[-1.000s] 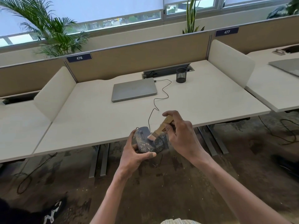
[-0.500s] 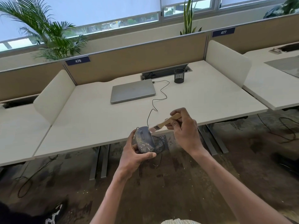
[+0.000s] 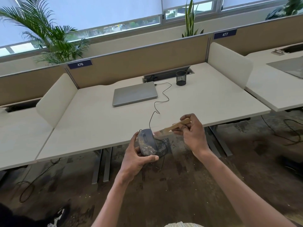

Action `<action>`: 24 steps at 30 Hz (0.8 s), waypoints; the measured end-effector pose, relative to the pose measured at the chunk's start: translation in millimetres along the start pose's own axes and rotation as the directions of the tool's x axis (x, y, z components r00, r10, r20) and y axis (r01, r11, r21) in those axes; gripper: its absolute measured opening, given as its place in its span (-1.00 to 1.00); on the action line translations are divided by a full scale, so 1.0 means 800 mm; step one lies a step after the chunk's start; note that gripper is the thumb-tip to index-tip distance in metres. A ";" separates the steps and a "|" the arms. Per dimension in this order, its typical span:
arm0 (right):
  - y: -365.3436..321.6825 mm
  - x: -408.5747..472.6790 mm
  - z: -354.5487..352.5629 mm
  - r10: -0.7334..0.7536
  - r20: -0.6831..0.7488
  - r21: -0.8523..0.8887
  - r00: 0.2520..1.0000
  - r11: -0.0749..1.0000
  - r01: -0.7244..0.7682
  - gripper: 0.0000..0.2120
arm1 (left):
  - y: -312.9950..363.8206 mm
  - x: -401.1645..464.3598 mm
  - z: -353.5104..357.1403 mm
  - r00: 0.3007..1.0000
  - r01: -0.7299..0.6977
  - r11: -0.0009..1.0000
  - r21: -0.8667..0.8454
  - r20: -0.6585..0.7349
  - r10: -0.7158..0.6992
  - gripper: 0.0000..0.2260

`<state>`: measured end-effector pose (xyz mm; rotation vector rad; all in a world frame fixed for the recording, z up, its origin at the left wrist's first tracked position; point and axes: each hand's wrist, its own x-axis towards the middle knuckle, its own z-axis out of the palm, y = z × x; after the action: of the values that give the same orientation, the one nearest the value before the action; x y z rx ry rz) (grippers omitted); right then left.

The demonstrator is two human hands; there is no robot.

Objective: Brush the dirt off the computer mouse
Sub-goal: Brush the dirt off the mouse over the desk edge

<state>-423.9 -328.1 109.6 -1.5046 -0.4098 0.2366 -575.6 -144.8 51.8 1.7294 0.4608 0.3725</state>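
Observation:
A grey wired computer mouse, speckled with pale dirt, is held in front of the desk's near edge, over the floor. My left hand grips it from below and the side, thumb along its near end. My right hand grips the wooden handle of a small brush. The brush bristles point left and sit just off the mouse's upper right side, above the desk edge. The mouse cable runs back across the desk to the laptop.
A closed grey laptop lies mid-desk on the white desk. A black mesh pen cup stands behind it. White side dividers flank the desk. Below are desk legs, loose cables and a dirty floor.
The brush has swung up and to the right, off the mouse's body, to beside its upper right edge. The mouse stays in my left hand, almost unmoved.

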 end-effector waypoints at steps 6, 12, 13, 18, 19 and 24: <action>0.006 -0.006 0.010 0.026 0.045 0.001 0.999 1.000 -0.026 -0.73 | 0.004 -0.004 -0.005 1.000 -0.012 1.000 0.014 -0.011 0.012 0.13; 0.016 -0.030 0.003 0.038 0.111 -0.059 0.993 0.998 -0.031 -0.71 | 0.012 -0.003 -0.012 0.999 0.012 0.999 0.035 -0.038 -0.010 0.27; 0.018 -0.035 0.001 0.031 0.116 -0.072 0.993 0.997 -0.023 -0.71 | 0.013 -0.003 -0.012 0.999 0.018 0.999 0.043 -0.038 -0.016 0.29; 0.023 -0.048 -0.002 0.007 0.082 -0.095 0.997 0.996 0.001 -0.73 | 0.014 -0.001 -0.008 0.998 0.045 0.996 0.072 -0.048 -0.042 0.32; 0.021 -0.049 -0.002 -0.004 0.043 -0.076 0.999 0.997 0.008 -0.74 | 0.013 -0.001 -0.008 0.998 0.046 0.996 0.074 -0.051 -0.043 0.32; 0.014 -0.058 -0.003 -0.067 -0.080 0.011 0.995 0.998 0.068 -0.74 | 0.011 -0.002 -0.005 0.997 0.049 0.996 0.070 -0.062 -0.045 0.26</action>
<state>-464.0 -347.9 93.4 -1.4791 -0.3942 0.1252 -577.8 -143.6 61.5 1.7772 0.5633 0.3792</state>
